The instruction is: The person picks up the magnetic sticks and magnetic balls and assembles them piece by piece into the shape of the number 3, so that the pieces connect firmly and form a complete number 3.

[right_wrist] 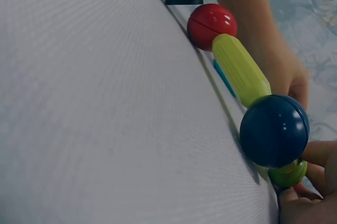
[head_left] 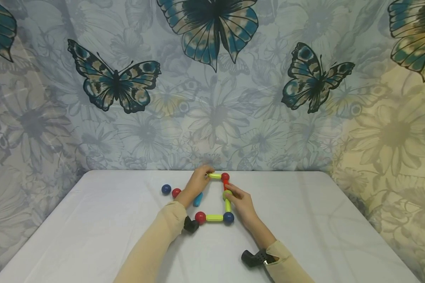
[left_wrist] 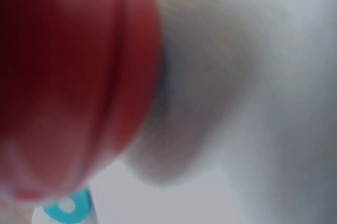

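On the white table lies a chain of toy balls and rods. A red ball, a yellow-green rod and a blue ball form its near side. Another yellow-green rod leads away to a green ball; beyond come a red rod, a red ball and a far yellow-green rod. My left hand pinches that far rod's left end. The fingers of my right hand grip the green ball; in the right wrist view the blue ball partly covers it.
A blue rod lies inside the chain, beside my left wrist. Left of that forearm are a loose blue ball and a red ball. Butterfly-patterned cloth hangs behind the table's far edge. A blurred red ball fills much of the left wrist view.
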Available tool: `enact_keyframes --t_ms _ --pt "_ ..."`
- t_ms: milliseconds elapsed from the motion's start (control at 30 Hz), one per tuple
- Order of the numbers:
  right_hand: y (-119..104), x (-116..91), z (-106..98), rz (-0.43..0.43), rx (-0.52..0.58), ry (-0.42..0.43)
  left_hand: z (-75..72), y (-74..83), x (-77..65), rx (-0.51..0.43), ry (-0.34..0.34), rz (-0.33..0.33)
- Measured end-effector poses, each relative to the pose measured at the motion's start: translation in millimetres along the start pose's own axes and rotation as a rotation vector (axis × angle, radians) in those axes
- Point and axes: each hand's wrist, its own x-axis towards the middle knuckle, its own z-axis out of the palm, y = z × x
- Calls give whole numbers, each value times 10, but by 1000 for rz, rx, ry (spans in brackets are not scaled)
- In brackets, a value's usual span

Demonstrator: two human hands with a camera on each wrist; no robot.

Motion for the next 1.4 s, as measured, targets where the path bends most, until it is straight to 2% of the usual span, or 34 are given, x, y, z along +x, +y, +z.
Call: enact_keyframes --t_ms 100,433,867,1000,1233,1400 --pt "-141 -90 0 4 0 -11 -17 -14 -8 0 0 -15" --pt "-172 -127 -7 1 11 -11 -163 -12 -107 -95 13 -34" --pt "180 108 4 -7 33 19 -414 -4 -241 -173 80 11" --pt "198 112 12 -12 34 29 -517 -25 -307 -191 80 -11" --pt "189 102 6 -10 34 24 -681 -176 -406 -186 105 -50" --pt "170 91 9 -8 29 22 -798 -319 -488 -207 92 -72"
